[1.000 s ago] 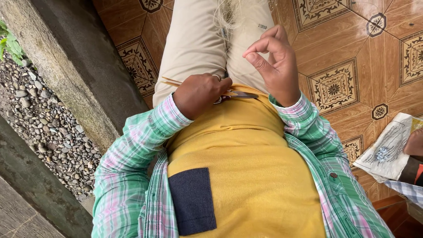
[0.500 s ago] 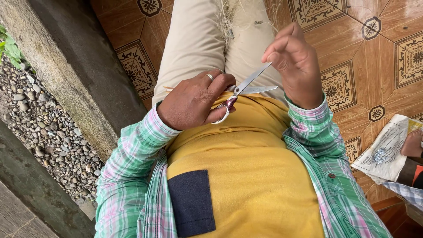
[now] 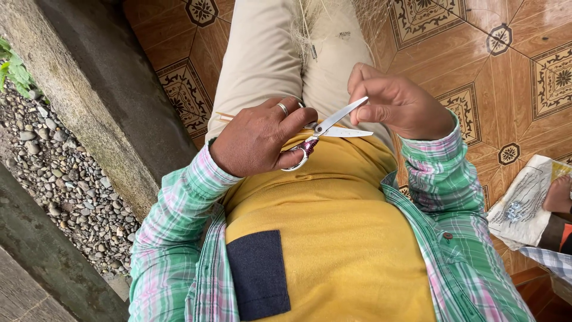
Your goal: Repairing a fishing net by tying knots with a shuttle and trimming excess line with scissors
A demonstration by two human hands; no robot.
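Note:
My left hand (image 3: 256, 140), a ring on one finger, grips the dark red handles of a small pair of scissors (image 3: 325, 128) over my lap. Its silver blades stand apart and point right. A thin wooden stick (image 3: 224, 117) pokes out from under the same hand. My right hand (image 3: 398, 106) sits just right of the blades, thumb and forefinger pinched together at the upper blade's tip. What they pinch is too fine to make out. Pale fine netting (image 3: 310, 27) lies on my beige trousers beyond the hands.
A concrete ledge (image 3: 89, 101) runs along my left, with gravel (image 3: 53, 173) below it. Patterned brown floor tiles (image 3: 512, 65) spread to the right. At the right edge, another person's foot (image 3: 560, 194) rests on a white printed sack (image 3: 521, 206).
My left hand has come up from my waist with the scissors, and the blades have opened wider. My right hand has dropped to the upper blade's tip.

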